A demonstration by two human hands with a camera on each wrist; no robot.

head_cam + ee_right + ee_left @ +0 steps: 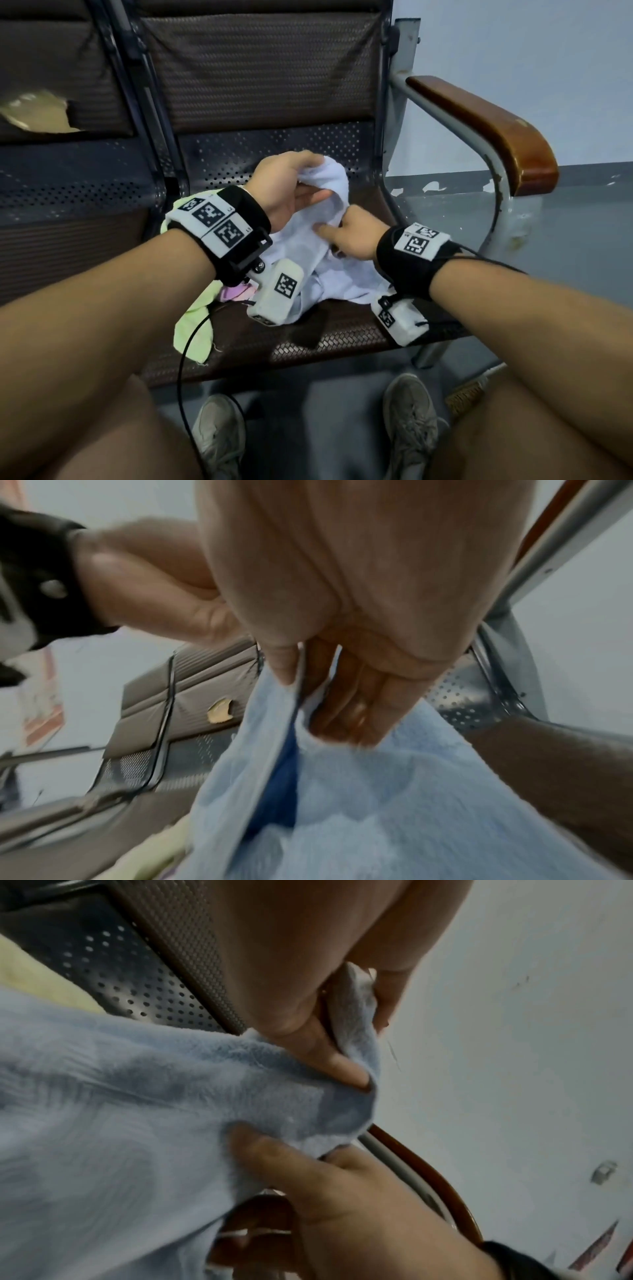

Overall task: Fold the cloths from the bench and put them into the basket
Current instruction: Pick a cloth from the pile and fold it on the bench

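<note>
A pale blue cloth (322, 246) hangs bunched above the bench seat (342, 335), held by both hands. My left hand (291, 181) grips its top edge, fingers and thumb curled round the fabric (356, 1031). Lower down, my right hand (346, 233) pinches a fold of the same cloth (359, 791) between thumb and fingers (342, 715). A yellow-green cloth (191, 329) and a pink cloth (236, 294) lie on the seat under my left wrist. No basket is in view.
The bench has a perforated metal back (274, 147) and a brown wooden armrest (486, 130) on the right. A torn seat pad (37, 113) is at the far left. My shoes (219, 435) stand on the grey floor in front of the bench.
</note>
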